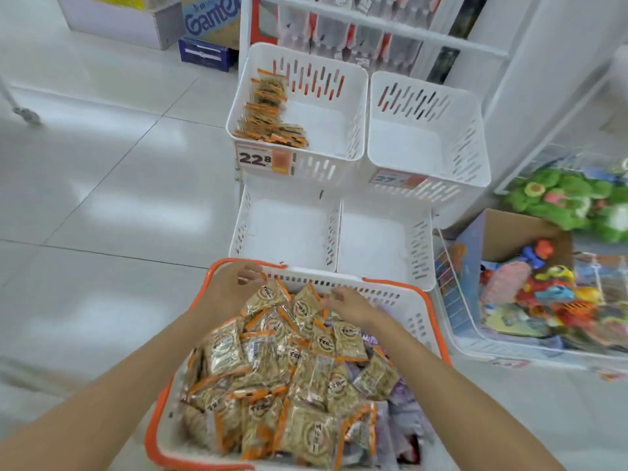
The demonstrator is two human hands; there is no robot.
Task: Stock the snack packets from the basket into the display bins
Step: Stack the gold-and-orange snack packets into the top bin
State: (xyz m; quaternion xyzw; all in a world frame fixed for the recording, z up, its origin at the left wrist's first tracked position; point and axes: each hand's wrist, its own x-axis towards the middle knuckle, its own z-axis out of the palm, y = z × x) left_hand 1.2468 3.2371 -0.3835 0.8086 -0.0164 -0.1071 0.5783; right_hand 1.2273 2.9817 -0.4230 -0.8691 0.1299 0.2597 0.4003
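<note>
Stocking barely begun: one bin part-filled, three bare, the basket heaped.

Of the slotted white plastic bins, only the upper-left bin (326, 130) holds stock, one row of shelved packets (268, 120) along its left wall. The upper-right bin (407, 141) and both lower bins (289, 229) show bare floors. The basket (401, 300), white slotted plastic with an orange rim, is piled with flat, glossy, crinkled snack packets (289, 362) edged in orange, with purple packets (401, 396) underneath on the right. At its far end the left hand (231, 287) curls its fingers round the corner of the top packet (268, 295). The right hand (350, 305) lies on the pile just beside, but blur hides whether it pinches anything.
</note>
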